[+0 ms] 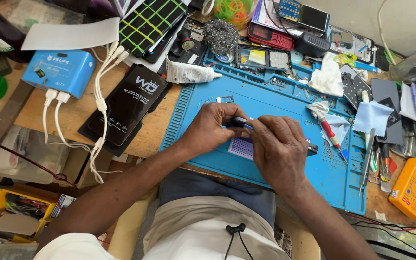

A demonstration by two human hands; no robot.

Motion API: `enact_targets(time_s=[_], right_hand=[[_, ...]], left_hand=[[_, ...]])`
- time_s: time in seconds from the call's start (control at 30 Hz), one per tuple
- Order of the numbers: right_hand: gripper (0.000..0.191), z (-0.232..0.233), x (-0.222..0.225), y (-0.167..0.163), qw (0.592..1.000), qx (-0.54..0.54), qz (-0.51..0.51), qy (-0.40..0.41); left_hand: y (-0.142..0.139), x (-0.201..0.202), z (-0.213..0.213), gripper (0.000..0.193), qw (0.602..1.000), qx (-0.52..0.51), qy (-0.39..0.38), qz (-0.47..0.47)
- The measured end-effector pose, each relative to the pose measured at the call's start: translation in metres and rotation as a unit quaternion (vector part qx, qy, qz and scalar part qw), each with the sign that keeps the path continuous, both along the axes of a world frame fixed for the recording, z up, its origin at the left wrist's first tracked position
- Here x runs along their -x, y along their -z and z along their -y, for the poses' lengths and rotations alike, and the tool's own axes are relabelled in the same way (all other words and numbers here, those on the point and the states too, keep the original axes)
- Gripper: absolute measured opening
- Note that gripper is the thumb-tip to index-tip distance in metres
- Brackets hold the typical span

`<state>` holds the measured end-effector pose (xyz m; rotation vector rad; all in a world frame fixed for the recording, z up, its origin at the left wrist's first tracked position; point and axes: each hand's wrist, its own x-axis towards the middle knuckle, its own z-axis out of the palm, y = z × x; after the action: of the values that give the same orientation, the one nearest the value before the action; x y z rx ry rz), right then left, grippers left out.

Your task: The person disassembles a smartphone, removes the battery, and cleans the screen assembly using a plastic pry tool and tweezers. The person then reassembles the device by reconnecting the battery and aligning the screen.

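Holding one dark tool (pixel 240 122), two hands, left hand (pixel 211 127), right hand (pixel 279 148), one blue mat (pixel 275 103)

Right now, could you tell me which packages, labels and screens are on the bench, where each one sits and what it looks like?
Black flat package: left of the blue mat, glossy rectangle, white print.
Blue box: far left, rounded, white cables plugged in.
White tube: above the mat's top-left corner, printed label.
Small screen: top centre, dark rectangle.
Yellow multimeter: right edge, grey display.
Both hands, left and right, hold a small dark part over the mat.
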<state>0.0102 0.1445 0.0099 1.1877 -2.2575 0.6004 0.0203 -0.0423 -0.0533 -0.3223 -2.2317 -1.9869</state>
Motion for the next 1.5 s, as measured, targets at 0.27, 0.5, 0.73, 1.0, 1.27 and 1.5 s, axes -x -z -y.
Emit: enact_targets(time_s=[0.27, 0.5, 0.73, 1.0, 1.27, 1.5], right_hand=[[0.030, 0.022, 0.001, 0.001, 0.999, -0.026, -0.020, -0.016], [0.015, -0.018, -0.012, -0.029, 0.977, 0.201, 0.075, 0.011], [0.019, -0.044, -0.015, -0.015, 0.922, 0.352, 0.108, 0.117], [0.016, -0.066, -0.019, 0.001, 0.913, 0.379, 0.045, 0.145], [0.014, -0.077, -0.025, -0.008, 0.918, 0.348, 0.049, 0.185], [0.014, -0.087, -0.026, -0.021, 0.935, 0.301, 0.033, 0.185]], left_hand=[[-0.006, -0.001, 0.003, 0.011, 1.000, -0.016, 0.003, 0.016], [-0.072, 0.000, -0.008, 0.025, 0.990, 0.072, 0.026, -0.121], [-0.122, 0.015, -0.042, 0.023, 0.961, 0.182, 0.062, -0.200], [-0.126, 0.014, -0.078, 0.019, 0.943, 0.252, 0.078, -0.204], [-0.131, 0.012, -0.097, 0.015, 0.931, 0.293, 0.072, -0.205], [-0.134, 0.011, -0.110, 0.012, 0.925, 0.309, 0.073, -0.206]])
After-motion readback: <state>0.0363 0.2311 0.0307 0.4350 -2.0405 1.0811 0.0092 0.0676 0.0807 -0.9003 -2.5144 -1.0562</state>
